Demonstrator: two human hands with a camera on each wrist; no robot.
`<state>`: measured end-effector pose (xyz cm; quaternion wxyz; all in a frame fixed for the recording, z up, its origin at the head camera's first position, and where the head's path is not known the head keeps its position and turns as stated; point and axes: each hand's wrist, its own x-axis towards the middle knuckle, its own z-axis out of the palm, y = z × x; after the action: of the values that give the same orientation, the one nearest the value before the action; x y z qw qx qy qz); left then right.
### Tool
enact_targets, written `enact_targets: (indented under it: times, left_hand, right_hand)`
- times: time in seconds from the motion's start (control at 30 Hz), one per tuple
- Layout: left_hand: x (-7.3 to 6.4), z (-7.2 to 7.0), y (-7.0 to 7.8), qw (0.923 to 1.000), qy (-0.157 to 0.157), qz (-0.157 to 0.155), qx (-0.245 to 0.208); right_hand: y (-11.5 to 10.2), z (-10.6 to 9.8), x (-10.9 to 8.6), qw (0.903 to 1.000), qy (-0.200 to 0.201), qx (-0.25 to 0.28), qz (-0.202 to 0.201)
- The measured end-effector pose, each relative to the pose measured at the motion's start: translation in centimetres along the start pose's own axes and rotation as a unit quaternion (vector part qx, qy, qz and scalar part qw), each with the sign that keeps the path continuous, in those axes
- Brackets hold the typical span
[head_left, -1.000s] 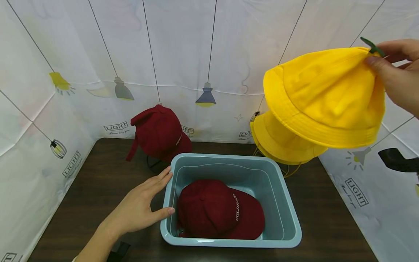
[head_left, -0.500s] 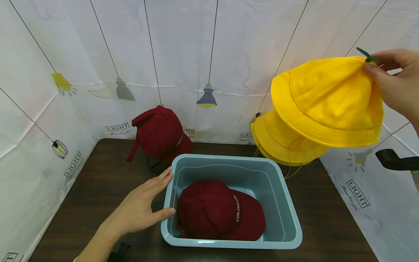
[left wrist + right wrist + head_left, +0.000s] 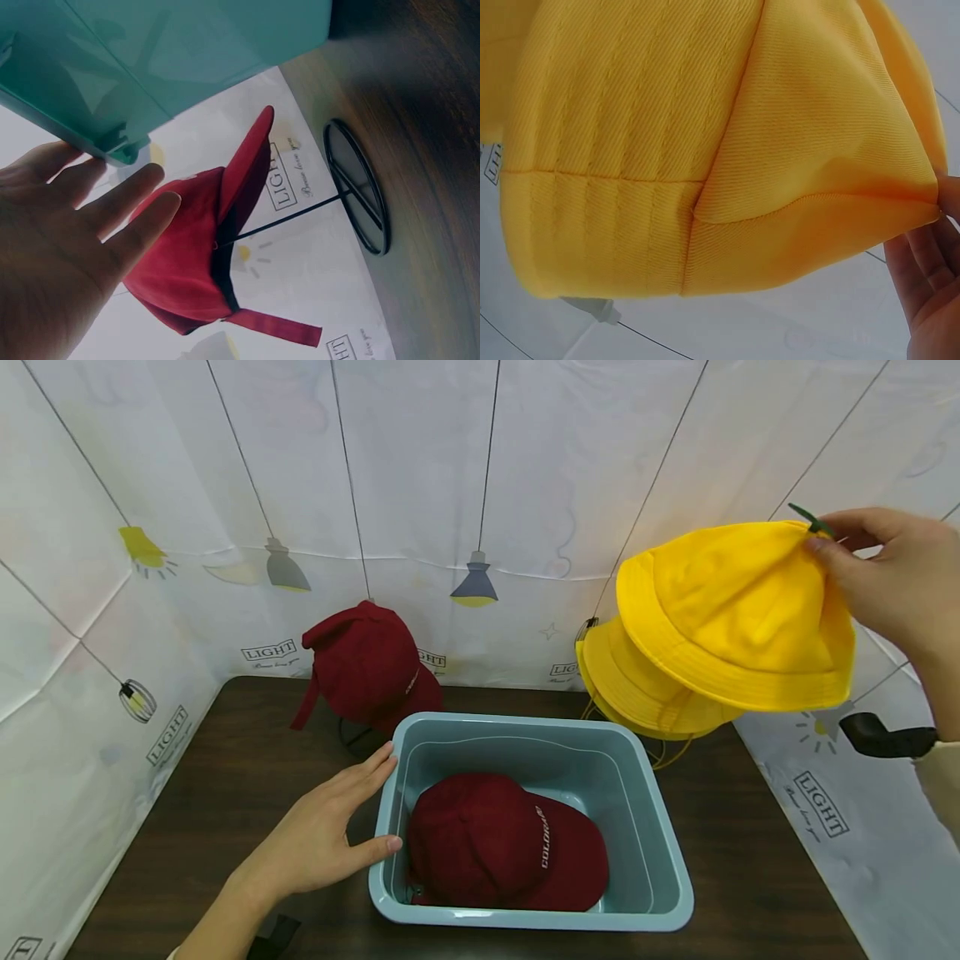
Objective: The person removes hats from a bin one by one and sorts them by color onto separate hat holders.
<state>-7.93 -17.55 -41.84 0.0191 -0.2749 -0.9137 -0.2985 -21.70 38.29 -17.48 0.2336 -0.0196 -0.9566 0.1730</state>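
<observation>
A yellow bucket hat (image 3: 738, 618) with a green stem on top hangs from my right hand (image 3: 892, 572), which pinches its crown near the stem. It overlaps a second yellow bucket hat (image 3: 637, 685) behind and below it; whether the two touch I cannot tell. In the right wrist view the pinched hat (image 3: 727, 150) fills most of the picture. My left hand (image 3: 318, 835) touches the left rim of a light blue plastic bin (image 3: 532, 922) with fingers extended. Inside the bin lies a dark red baseball cap (image 3: 480, 839) with white lettering, its brim toward the right.
Another red cap (image 3: 367, 664) sits on a thin black wire stand (image 3: 356, 187) at the back left of the dark wooden table (image 3: 247, 768). A patterned white curtain (image 3: 420, 468) closes off the back and sides. Yellow cords (image 3: 667, 756) dangle below the rear yellow hat.
My right hand has moved left and downward with the yellow bucket hat, which covers more of the rear hat. My left hand and the bin stay in place.
</observation>
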Motion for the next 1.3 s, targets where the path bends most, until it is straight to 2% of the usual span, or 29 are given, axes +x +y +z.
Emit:
enact_targets:
  times: [0.07,0.4,0.77,1.3]
  left_hand:
    - [0.0,0.0,0.0,1.0000,0.000,0.000,0.001]
    - [-0.1,0.0,0.0,1.0000,0.000,-0.003,0.003]
    - [-0.1,-0.1,0.1,0.9999,-0.006,-0.010,0.001]
    - [0.0,-0.2,0.1,1.0000,-0.006,-0.007,0.000]
  right_hand:
    - [0.2,0.3,0.0,0.9999,-0.009,-0.005,-0.002]
    - [1.0,1.7,-0.1,0.9995,-0.002,0.002,-0.031]
    - [1.4,3.2,-0.4,0.9993,-0.027,-0.004,-0.025]
    - [2.2,5.1,-0.7,0.9977,-0.036,0.021,-0.054]
